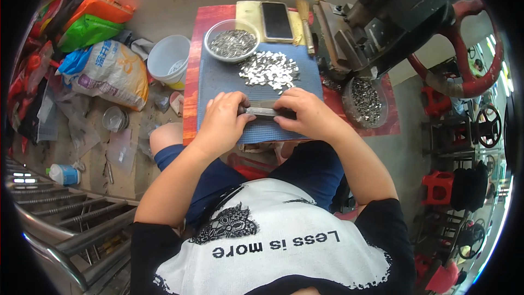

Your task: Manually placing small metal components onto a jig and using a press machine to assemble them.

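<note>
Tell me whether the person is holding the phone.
No, the phone lies beyond the left hand and right hand, which hold a metal piece.

grey floor (pixel 390 153) | right: red stools (pixel 436 187) | left: metal rails (pixel 103 230) | right edge: bright lights (pixel 506 76)

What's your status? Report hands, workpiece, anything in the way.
Left hand, right hand: both gripping slim grey metal bar, one at each end. Nothing covering its middle; small shiny silver pieces spread just beyond.
</note>
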